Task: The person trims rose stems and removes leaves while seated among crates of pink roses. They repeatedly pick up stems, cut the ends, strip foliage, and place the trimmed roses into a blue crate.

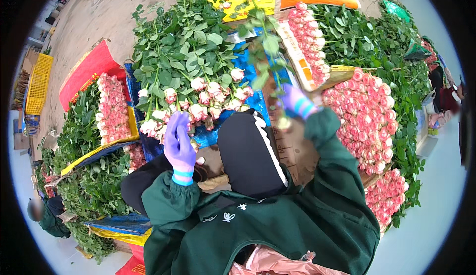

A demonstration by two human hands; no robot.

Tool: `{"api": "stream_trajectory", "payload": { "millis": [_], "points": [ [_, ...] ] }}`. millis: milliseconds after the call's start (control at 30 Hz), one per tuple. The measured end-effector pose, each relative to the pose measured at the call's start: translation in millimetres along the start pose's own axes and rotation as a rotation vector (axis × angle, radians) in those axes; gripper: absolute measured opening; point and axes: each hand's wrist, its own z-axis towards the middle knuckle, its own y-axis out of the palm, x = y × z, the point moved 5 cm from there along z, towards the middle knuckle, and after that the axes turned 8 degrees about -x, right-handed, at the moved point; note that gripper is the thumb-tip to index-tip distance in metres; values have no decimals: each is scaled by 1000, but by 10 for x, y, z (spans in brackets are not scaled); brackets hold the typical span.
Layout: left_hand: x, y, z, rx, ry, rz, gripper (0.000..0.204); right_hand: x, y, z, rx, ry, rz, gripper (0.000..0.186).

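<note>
My left hand [179,143], in a purple glove with a striped cuff, is at the near edge of a heap of cut roses [198,111] with pink-edged pale blooms. Its fingers are stretched out, and I see nothing gripped in them. Gloved alike, my right hand [296,101] is closed around the stem of a single rose [283,123], its bloom hanging below the hand. The leafy stem runs up and away, smeared by motion. Beneath it is a brown board with markings [290,148], beside a blue sheet [255,101].
Bundled pink roses [359,119] are stacked at the right, with another row [305,42] beyond a cardboard piece. More bundles [114,109] stand at the left by a red sheet [91,74]. A yellow crate [38,84] is far left. Other people [52,218] are at both sides.
</note>
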Motion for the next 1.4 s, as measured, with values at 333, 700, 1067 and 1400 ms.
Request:
{"api": "stream_trajectory", "payload": {
  "millis": [333, 700, 1067, 1400],
  "points": [
    [-571, -56, -284, -82, -198, 42, 31, 1391, 848, -428, 71, 332, -482, 33],
    [-644, 106, -246, -123, -289, 42, 30, 1597, 821, 19, 71, 322, -304, 28],
    [-711, 97, -417, -110, -334, 129, 31, 1690, 745, 159, -161, 522, -4, 16],
    [-825, 119, -441, -131, -387, 0, 30, 1988, 865, 273, -244, 681, 145, 17]
  ]
}}
